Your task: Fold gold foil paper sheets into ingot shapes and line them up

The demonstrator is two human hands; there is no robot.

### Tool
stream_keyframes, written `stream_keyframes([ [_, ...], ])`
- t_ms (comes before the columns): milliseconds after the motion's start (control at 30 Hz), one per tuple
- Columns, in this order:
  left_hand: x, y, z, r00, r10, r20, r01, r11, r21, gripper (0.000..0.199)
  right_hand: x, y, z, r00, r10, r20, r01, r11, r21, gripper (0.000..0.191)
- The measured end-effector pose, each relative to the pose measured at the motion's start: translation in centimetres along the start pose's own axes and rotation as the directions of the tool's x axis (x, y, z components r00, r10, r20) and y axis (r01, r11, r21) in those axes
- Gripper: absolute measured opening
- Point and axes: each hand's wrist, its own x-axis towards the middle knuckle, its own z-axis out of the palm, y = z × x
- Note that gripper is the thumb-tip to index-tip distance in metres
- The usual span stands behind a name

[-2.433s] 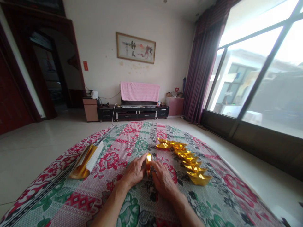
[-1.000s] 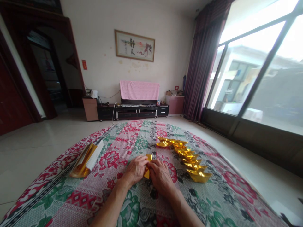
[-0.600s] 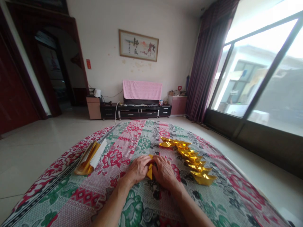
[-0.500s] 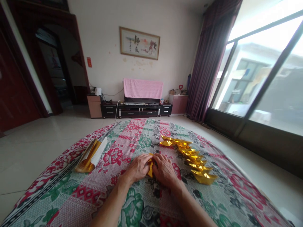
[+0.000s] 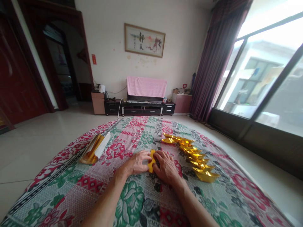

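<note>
A small folded piece of gold paper lies on the patterned cloth between my hands. My left hand is at its left side, thumb and forefinger spread, the fingertips close to or touching its edge; I cannot tell which. Over the paper's right part, my right hand bends its fingers and holds it down, hiding that side. To the right, several folded gold paper ingots stand in an overlapping row. A curled stack of gold and white paper sheets lies to the left.
The floral cloth covers a round-edged surface in front of me. Beyond it stands a low black cabinet with a pink cloth above. A purple curtain and large window are at right, a doorway at left.
My left hand has opened and drawn slightly left off the gold paper, showing more of it. The right hand stays on the paper. The whole view has shifted slightly.
</note>
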Motion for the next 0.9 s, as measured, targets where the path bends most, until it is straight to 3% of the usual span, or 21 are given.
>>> stream_keyframes([
  [333,0.0,0.8,-0.6,0.998,-0.058,0.006,0.057,0.997,0.05,0.031,-0.1,0.1,0.0,1.0,-0.013,-0.027,0.013,1.0,-0.014,0.025],
  [633,0.4,-0.1,-0.1,0.981,-0.036,-0.192,0.073,0.979,0.191,0.036,0.0,0.1,0.3,0.987,0.093,-0.134,-0.107,0.99,-0.095,0.027],
  [800,0.4,-0.1,0.2,0.991,-0.009,-0.13,0.031,0.985,0.171,0.032,0.2,-0.1,-0.1,0.986,0.032,-0.166,-0.051,0.993,-0.109,0.021],
  [900,0.4,-0.2,0.2,0.995,-0.006,-0.095,0.021,0.986,0.165,0.033,0.4,-0.1,-0.1,0.994,-0.048,-0.096,0.043,0.998,-0.055,0.016],
])
